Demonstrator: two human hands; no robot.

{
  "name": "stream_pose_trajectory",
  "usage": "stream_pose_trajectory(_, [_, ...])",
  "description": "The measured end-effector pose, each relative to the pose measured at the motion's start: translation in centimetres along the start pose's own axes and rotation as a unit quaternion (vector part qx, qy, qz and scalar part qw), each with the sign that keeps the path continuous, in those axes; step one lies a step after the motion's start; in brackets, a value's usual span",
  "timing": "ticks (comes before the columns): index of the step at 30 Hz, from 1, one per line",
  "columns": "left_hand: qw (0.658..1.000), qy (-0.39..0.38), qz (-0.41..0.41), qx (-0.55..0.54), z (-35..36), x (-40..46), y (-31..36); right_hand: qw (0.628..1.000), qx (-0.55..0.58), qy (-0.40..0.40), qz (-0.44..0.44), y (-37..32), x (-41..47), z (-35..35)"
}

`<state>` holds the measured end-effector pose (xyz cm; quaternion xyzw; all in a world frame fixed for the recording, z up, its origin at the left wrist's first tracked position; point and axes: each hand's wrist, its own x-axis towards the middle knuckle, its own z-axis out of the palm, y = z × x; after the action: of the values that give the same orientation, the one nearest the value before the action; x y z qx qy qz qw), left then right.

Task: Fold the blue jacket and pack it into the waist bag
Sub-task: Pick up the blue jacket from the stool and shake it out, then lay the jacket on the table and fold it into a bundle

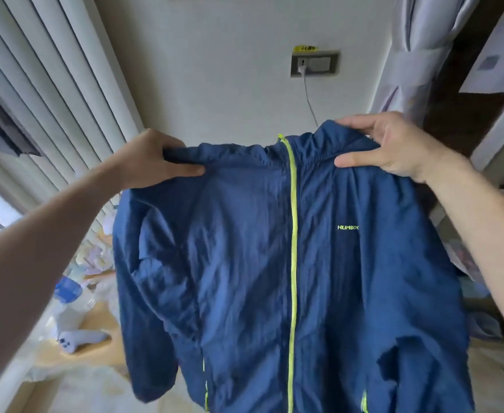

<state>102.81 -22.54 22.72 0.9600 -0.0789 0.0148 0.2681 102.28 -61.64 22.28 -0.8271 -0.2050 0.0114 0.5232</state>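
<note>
Your left hand (152,158) is pinching the blue jacket (274,263) at one shoulder, with the fingers (185,169) curled behind the cloth and the thumb lying flat along the front. Your right hand (394,147) is gripping the other shoulder, thumb pressing on the front, the other fingers wrapping over the top edge by the collar. Between the two hands the jacket is hanging in the air, front facing you, its lime-green zipper (293,248) running closed down the middle. A lime-green logo (348,227) is showing on the chest below your right hand, and short green pocket zips are showing near the hem. One sleeve is drooping loosely below your left hand.

The spread jacket is blocking most of your view of what lies behind and below it. Beyond it, a white wall is carrying a socket panel (315,64) with a white plug in it, and the cable (309,99) is dropping behind the collar. Pale curtains (45,93) are hanging on your left side. A second curtain (417,55) is bunching on your right. Low on the left, a pale game controller (78,341) is lying on a light wooden surface, near a blue-capped clear item (67,289).
</note>
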Motion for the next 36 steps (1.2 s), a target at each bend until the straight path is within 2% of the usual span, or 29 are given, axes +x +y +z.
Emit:
stream_pose_trajectory(4, [0.996,-0.016,-0.052,0.075,7.2,9.4,-5.0,0.992,-0.109,-0.001,0.057,11.1,8.2,0.9])
stream_pose_trajectory(12, [0.952,-0.043,-0.068,0.294,23.8,21.6,-15.0,0.935,-0.319,-0.127,0.092,34.1,19.1,6.6])
stream_pose_trajectory(17, [0.903,-0.069,-0.118,0.407,32.7,23.2,-18.7,0.929,-0.311,-0.128,0.155,42.9,20.5,10.0])
stream_pose_trajectory(19, [0.888,-0.080,-0.087,0.445,35.5,22.5,-20.1,0.930,-0.306,-0.107,0.175,45.8,19.3,11.3])
stream_pose_trajectory(22, [0.918,-0.090,0.052,0.384,39.3,21.2,-21.2,0.929,-0.330,-0.082,0.144,48.8,16.6,13.8])
stream_pose_trajectory(24, [0.919,-0.141,0.116,0.350,41.5,20.6,-21.4,0.907,-0.367,-0.151,0.141,50.0,15.2,15.4])
stream_pose_trajectory(25, [0.917,-0.178,0.118,0.336,42.6,20.6,-21.5,0.889,-0.386,-0.199,0.149,50.6,14.6,16.0])
stream_pose_trajectory(26, [0.919,-0.208,0.090,0.323,43.6,20.8,-21.6,0.875,-0.399,-0.225,0.154,51.2,14.3,16.5])
stream_pose_trajectory(27, [0.928,-0.217,0.042,0.301,44.3,21.3,-21.4,0.877,-0.398,-0.218,0.159,51.6,14.3,16.8])
stream_pose_trajectory(28, [0.946,-0.192,-0.009,0.260,44.7,21.9,-21.0,0.893,-0.379,-0.177,0.167,51.6,14.7,17.0])
stream_pose_trajectory(30, [0.982,-0.080,-0.123,0.120,45.0,23.7,-19.8,0.938,-0.276,-0.027,0.210,50.9,16.2,17.0])
stream_pose_trajectory(31, [0.982,-0.035,-0.183,0.038,44.9,25.1,-19.1,0.946,-0.212,0.048,0.241,50.4,17.3,16.8])
stream_pose_trajectory(33, [0.952,-0.004,-0.293,-0.094,44.7,28.3,-18.1,0.938,-0.095,0.149,0.298,49.7,20.3,16.4])
stream_pose_trajectory(36, [0.890,-0.041,-0.399,-0.217,45.3,32.2,-17.5,0.909,0.035,0.201,0.364,50.2,24.4,16.3])
